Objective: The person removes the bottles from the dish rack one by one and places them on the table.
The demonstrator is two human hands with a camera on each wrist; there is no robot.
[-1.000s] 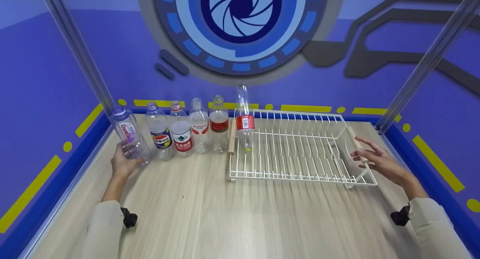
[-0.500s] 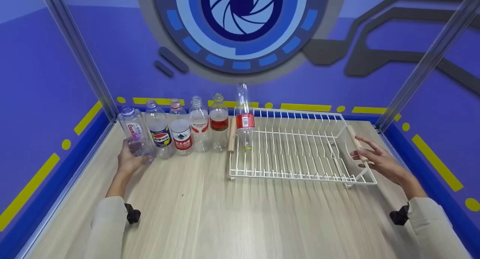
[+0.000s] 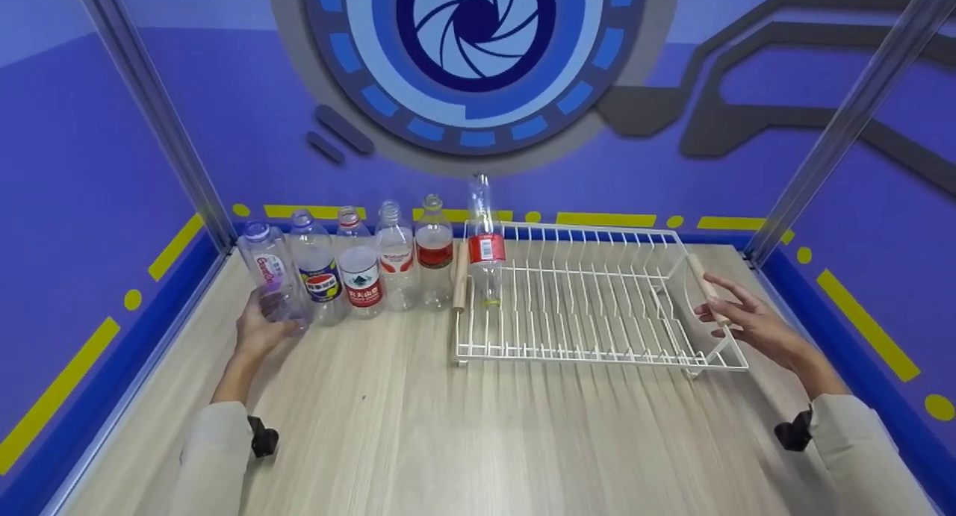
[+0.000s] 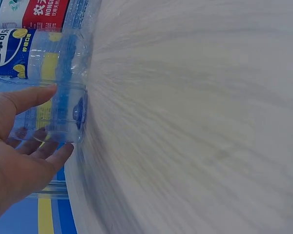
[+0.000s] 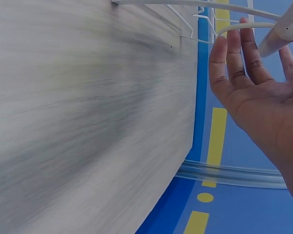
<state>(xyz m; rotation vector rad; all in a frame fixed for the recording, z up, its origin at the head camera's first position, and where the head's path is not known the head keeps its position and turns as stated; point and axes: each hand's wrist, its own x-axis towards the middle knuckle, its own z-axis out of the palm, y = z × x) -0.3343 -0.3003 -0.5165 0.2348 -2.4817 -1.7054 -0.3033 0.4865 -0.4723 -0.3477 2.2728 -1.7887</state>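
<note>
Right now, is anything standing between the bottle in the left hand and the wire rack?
Yes. The left hand holds the clear plastic bottle with the purple label at the left end of a row. Four more clear plastic bottles stand between it and the white wire dish rack, where a red-labelled bottle occupies the near-left corner.

Fingers (image 4: pixel 36 95) around clear bottle (image 4: pixel 53 114)
</note>
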